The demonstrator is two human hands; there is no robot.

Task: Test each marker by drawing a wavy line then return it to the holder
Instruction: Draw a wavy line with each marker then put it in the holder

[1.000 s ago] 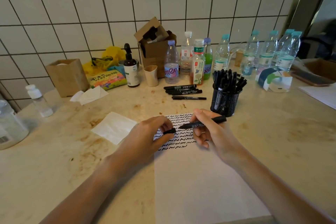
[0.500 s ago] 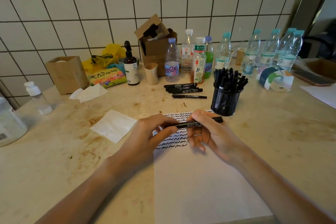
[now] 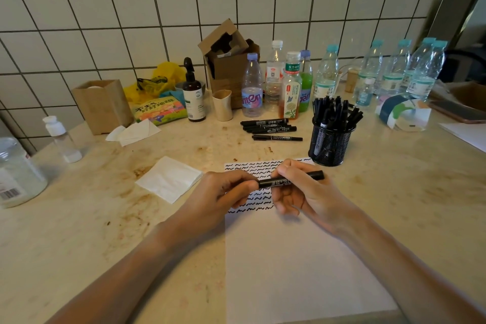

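A black marker [image 3: 292,179] lies level between both hands, above a white sheet of paper [image 3: 294,265] whose top is filled with black wavy lines. My right hand [image 3: 306,192] grips the marker's barrel. My left hand [image 3: 223,193] pinches the marker's left end, where the cap sits on the tip. A black mesh holder [image 3: 332,143] packed with several black markers stands just beyond my right hand. Several loose black markers [image 3: 269,127] lie on the counter to the holder's left.
A folded white napkin [image 3: 169,179] lies left of the paper. Several drink bottles [image 3: 290,84], a cardboard box [image 3: 228,63], a dark pump bottle [image 3: 193,97] and a paper cup [image 3: 223,105] line the tiled wall. A clear jar [image 3: 18,173] stands at far left.
The cap in my left hand has come together with the marker's tip and now sits on it. Both hands stay above the wavy lines.
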